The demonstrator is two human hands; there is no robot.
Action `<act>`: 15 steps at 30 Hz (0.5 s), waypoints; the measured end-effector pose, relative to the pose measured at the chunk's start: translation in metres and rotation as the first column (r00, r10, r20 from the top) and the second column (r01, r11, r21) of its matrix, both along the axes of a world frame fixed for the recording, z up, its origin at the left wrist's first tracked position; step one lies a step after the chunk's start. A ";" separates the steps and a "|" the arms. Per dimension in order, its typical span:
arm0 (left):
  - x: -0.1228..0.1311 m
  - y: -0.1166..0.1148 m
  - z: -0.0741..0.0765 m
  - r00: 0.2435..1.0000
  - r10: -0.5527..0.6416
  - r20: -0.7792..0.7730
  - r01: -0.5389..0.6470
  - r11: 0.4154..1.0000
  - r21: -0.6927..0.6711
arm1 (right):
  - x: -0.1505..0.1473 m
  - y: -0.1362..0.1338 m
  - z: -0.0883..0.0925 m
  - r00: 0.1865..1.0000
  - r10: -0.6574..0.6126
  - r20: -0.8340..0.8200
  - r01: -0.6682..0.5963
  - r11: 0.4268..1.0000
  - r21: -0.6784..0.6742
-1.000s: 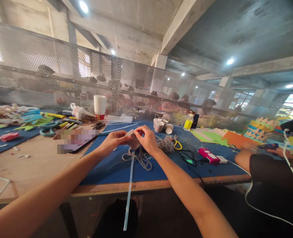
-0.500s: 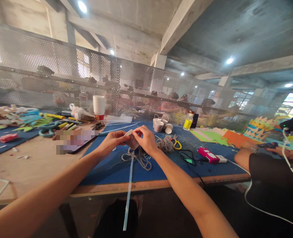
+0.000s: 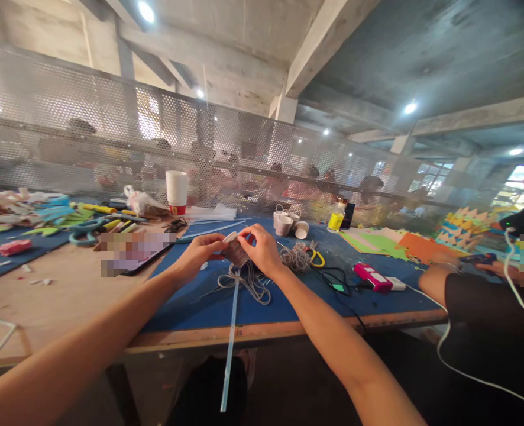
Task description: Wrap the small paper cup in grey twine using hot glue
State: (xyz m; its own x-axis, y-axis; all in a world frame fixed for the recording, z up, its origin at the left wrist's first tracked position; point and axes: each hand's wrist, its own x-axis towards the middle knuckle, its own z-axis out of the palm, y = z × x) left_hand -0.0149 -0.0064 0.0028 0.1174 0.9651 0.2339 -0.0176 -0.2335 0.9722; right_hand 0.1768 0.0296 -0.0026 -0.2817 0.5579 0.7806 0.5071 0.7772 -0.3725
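Observation:
Both my hands meet over the blue mat. My left hand and my right hand are closed together on a small paper cup held between them, its rim towards the left. Grey twine hangs from the cup and lies in loops on the mat under my hands. A long pale blue strip runs from below the cup out over the table's front edge.
A second bundle of twine, yellow-handled scissors, small cups, a yellow bottle and a pink tool lie to the right. A cup stack and craft scraps sit left. A person in black works at the right.
The cup has turned slightly between my fingers and my hands have shifted a little; everything else stays put.

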 end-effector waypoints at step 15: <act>0.000 0.001 0.000 0.998 -0.013 0.054 0.014 1.000 -0.021 | 0.001 -0.003 0.001 0.998 -0.015 0.065 0.014 1.000 0.019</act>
